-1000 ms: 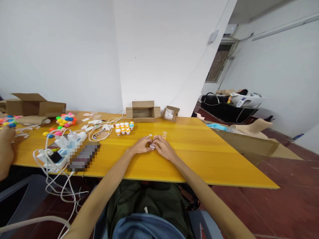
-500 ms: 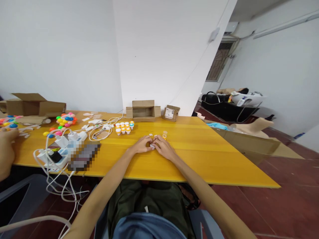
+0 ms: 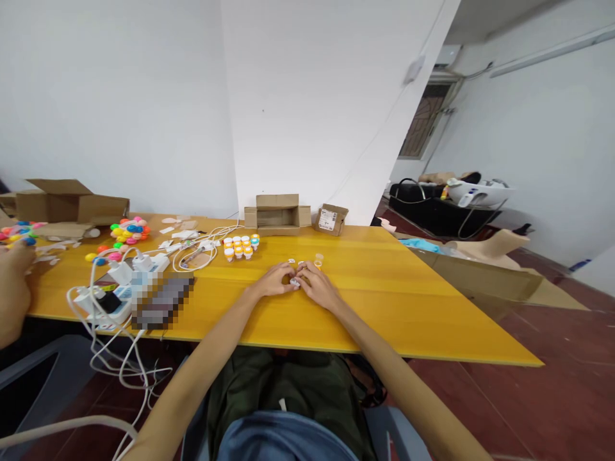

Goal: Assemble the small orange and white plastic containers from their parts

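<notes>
My left hand [image 3: 273, 280] and my right hand [image 3: 314, 285] rest together on the yellow table [image 3: 384, 301], fingertips meeting around a small white piece [image 3: 294, 282] pinched between them. Just beyond my fingers lie a few small white bits [image 3: 291, 261] and a small clear cup with an orange base [image 3: 318, 259]. A cluster of small orange-and-white capped pieces [image 3: 239, 246] stands further left. What exactly the white piece is, I cannot tell.
A power strip with chargers and white cables [image 3: 120, 282] lies at the left, with a blurred dark device [image 3: 161, 301] beside it. Colourful balls [image 3: 127, 230] and open cardboard boxes [image 3: 276, 213] stand at the back. Another person's hand [image 3: 12, 282] is at the far left.
My hands stay pressed together at the same spot on the table. The other person's hand at the far left shifts slightly.
</notes>
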The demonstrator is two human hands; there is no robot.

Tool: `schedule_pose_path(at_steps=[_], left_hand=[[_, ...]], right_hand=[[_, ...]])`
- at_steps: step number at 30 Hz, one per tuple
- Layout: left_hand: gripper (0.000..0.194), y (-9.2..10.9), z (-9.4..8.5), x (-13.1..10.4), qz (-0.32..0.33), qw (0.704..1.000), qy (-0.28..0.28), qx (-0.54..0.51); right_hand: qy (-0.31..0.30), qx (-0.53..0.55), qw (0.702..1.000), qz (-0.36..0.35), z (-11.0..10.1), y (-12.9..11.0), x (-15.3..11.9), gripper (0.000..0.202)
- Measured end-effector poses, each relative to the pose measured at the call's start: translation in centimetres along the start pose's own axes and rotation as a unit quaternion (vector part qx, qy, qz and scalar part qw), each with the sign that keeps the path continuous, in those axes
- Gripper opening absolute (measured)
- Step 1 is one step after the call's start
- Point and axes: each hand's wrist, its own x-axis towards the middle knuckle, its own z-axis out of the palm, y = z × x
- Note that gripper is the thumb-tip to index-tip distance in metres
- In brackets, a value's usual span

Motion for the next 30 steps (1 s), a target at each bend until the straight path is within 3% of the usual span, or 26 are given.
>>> schedule_pose_path(at_steps=[24, 30], left_hand=[[0.015, 0.21, -0.08, 0.01, -0.003, 1.0, -0.004, -0.005], [0.016, 0.26, -0.19, 0.05, -0.005, 1.0, -0.006, -0.004]], right_hand=[[-0.025, 0.007, 1.0, 0.007, 0.05, -0.03, 0.07, 0.017], [0.023, 0.029, 0.999, 0.033, 0.31, 0.59, 0.05, 0.015]])
